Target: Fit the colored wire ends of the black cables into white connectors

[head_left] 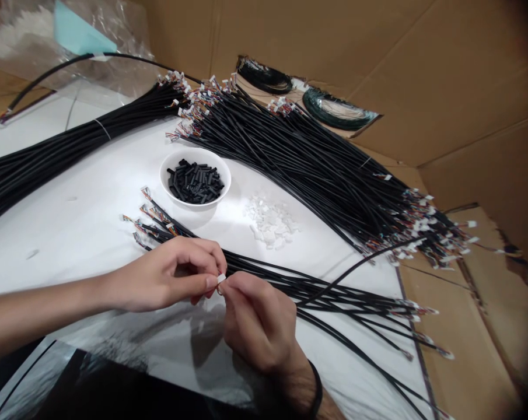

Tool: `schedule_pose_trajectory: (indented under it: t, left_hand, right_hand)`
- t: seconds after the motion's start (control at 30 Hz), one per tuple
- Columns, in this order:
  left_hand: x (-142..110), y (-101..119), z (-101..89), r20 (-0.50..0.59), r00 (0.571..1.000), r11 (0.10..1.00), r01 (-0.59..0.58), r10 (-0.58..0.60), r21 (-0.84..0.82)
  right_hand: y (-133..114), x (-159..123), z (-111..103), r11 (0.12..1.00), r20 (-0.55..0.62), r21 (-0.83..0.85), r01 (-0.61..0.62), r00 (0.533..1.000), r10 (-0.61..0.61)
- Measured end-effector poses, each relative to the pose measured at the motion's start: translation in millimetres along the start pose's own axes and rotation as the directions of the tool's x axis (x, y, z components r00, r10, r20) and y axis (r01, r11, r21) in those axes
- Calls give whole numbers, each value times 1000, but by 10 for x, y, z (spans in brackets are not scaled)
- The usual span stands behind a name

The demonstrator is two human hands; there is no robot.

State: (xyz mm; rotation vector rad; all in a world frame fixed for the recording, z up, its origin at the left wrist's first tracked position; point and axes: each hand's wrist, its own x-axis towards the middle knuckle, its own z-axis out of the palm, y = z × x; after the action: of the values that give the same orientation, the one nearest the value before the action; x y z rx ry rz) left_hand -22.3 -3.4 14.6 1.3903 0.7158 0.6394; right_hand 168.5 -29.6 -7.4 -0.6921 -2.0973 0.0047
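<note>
My left hand comes in from the left, thumb and forefinger pinching a small white connector. Against it, my right hand is closed, its fingertips pinching thin wires just beside the connector. My right fingers cover most of these wires. Beneath and behind both hands lies a bunch of black cables with coloured wires and white plugs at their ends. A white bowl of short black tube pieces stands beyond my left hand. To its right, small white plastic pieces lie in a loose pile.
A large stack of black cables with plugged ends lies along the back of the white table. Another tied bundle runs off to the left. Cardboard walls stand behind, and a clear plastic bag lies at the back left.
</note>
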Motion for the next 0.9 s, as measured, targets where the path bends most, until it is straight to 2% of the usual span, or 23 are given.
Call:
schedule_pose_trajectory:
  t: [0.33,0.67,0.9]
  left_hand:
    - [-22,38,39,-51,998,985,-38,48,169]
    - [3,79,-34,20,999,994,-37,35,104]
    - [-3,63,-67,-94,996,1000,9,-9,-1]
  right_hand:
    - [10,-39,43,999,-13,-15,-35,999,34]
    - [2,-19,19,995,-46,25,-100,994,101]
    - [-14,39,-50,970,-93,54,-238,966,243]
